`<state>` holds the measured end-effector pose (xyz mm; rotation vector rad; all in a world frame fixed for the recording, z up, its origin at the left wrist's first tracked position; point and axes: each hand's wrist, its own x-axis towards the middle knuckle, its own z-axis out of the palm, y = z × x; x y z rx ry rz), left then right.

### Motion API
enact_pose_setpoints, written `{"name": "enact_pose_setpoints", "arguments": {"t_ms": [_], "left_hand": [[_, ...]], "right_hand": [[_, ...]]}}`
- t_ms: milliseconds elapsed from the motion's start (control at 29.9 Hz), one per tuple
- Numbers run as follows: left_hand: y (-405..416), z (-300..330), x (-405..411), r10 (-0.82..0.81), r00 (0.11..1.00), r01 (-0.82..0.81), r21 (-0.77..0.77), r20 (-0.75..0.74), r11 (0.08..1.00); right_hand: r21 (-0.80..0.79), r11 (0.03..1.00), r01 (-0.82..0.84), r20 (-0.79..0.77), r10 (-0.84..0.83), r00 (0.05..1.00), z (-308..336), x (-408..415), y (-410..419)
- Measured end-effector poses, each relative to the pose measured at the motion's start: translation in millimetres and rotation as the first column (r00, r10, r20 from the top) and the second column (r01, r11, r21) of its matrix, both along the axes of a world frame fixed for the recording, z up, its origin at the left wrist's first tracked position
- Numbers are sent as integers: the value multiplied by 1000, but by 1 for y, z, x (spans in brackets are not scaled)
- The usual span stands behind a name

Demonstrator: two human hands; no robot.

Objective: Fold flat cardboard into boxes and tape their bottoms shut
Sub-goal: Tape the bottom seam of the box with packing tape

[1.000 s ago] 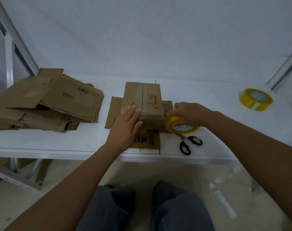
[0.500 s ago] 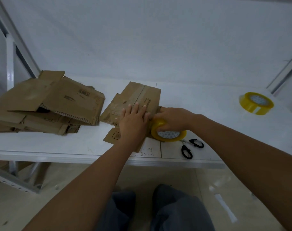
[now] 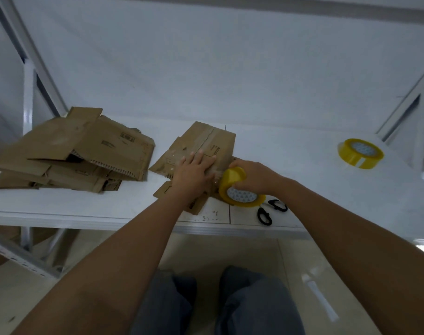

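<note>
A folded cardboard box (image 3: 206, 143) stands tilted near the middle of the white table (image 3: 290, 165), its taped bottom facing up. My left hand (image 3: 192, 171) lies flat on the box's near side, fingers straight. My right hand (image 3: 253, 176) grips a yellow tape roll (image 3: 240, 189) pressed against the box's right near corner. A short strip of tape runs from the roll to the box. A flat cardboard piece (image 3: 179, 197) lies under the box.
A pile of flat cardboard (image 3: 73, 151) lies at the table's left. Black-handled scissors (image 3: 270, 211) lie by the front edge, right of the roll. A second yellow tape roll (image 3: 359, 153) sits far right. Metal frame posts (image 3: 27, 97) stand at the left.
The box has turned counter-clockwise and tilted left. My left hand moved from its left side onto its near face. My right hand brought the roll lower and nearer the box's corner.
</note>
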<state>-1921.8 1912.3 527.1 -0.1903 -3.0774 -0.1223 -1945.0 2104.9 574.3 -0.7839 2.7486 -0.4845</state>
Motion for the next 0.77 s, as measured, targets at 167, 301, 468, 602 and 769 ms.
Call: {"name": "enact_pose_setpoints", "arguments": {"t_ms": [167, 301, 468, 602, 769], "left_hand": [[-11, 9, 5, -45, 999, 40, 150, 26, 988], [-36, 17, 6, -15, 999, 0, 323, 45, 946], [-49, 22, 11, -31, 999, 34, 222, -16, 975], [-46, 9, 1, -56, 998, 53, 237, 6, 970], [-44, 16, -5, -53, 998, 39, 293, 39, 955]], "right_hand": [[-160, 982, 104, 4, -105, 994, -4, 15, -6], [-282, 949, 141, 40, -135, 990, -10, 25, -30], [-438, 875, 206, 150, -154, 977, -22, 37, -59], [-521, 804, 288, 325, -126, 937, -25, 39, -54], [-623, 683, 382, 478, -54, 876, -35, 46, -45]]}}
